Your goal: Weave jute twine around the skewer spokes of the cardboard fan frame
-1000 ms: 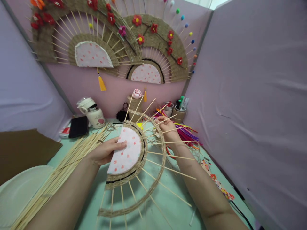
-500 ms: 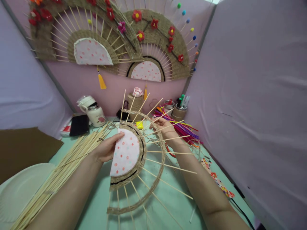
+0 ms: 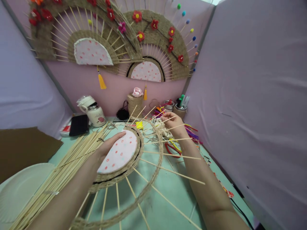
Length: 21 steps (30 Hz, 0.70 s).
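Observation:
A half-made woven fan [image 3: 120,166] lies tilted low over the green table. It has a white spotted fabric half-disc [image 3: 118,153], bands of jute twine and bamboo spokes fanning outward. My left hand [image 3: 107,147] grips the fan at the edge of the fabric half-disc, thumb on top. My right hand [image 3: 173,123] is at the far rim, fingers pinched on the jute twine [image 3: 160,125] among the spokes. How the twine runs between the sticks is too small to make out.
A bundle of bamboo sticks [image 3: 64,166] lies on the left beside a white paper plate [image 3: 19,188]. At the back stand a kettle-shaped jar [image 3: 92,111], a black case [image 3: 79,125], a twine spool [image 3: 135,103], pen cups [image 3: 179,110] and coloured pipe cleaners [image 3: 189,132]. Two finished fans [image 3: 153,48] hang on the wall.
The fan has tipped down from nearly upright to almost flat and swung toward me. My right hand moved a little to the right and back along the rim.

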Motion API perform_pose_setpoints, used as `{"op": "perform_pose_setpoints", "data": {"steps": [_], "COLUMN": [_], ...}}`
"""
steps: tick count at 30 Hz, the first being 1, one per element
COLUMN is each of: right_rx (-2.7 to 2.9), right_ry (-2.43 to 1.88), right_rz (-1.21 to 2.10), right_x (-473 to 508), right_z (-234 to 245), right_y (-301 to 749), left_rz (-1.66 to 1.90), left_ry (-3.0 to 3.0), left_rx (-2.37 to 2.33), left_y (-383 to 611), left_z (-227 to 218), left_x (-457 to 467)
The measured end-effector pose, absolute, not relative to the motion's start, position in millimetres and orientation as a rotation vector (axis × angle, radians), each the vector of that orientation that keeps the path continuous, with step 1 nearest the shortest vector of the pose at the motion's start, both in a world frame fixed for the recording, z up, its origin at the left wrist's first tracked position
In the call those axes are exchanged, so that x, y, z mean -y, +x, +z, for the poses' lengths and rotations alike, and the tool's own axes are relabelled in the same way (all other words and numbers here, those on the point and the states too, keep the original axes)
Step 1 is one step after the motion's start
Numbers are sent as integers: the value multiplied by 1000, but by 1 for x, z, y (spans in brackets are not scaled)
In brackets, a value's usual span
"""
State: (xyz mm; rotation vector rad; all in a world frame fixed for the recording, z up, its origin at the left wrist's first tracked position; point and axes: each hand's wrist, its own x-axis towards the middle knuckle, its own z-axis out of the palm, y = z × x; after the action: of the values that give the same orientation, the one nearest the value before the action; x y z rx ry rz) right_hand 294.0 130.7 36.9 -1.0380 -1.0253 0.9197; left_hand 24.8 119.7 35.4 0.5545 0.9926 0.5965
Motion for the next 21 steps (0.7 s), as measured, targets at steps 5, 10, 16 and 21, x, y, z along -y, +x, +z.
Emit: {"op": "perform_pose_setpoints", "data": {"steps": [5, 10, 16, 21], "right_rx": [1021, 1064, 1073, 997], "right_ry": [-993, -965, -977, -946], "right_rz": [889, 865, 834, 781], "right_x": [-134, -131, -123, -128], "right_z": [37, 39, 48, 44], "right_y": [311, 322, 343, 349], "left_rz": [540, 531, 493, 387], "left_ry": [460, 480, 488, 529], "left_rx": [-1026, -1041, -1061, -985], "left_y": [32, 30, 29, 42], "left_z": [36, 33, 28, 18], "left_x": [-115, -114, -113, -104]}}
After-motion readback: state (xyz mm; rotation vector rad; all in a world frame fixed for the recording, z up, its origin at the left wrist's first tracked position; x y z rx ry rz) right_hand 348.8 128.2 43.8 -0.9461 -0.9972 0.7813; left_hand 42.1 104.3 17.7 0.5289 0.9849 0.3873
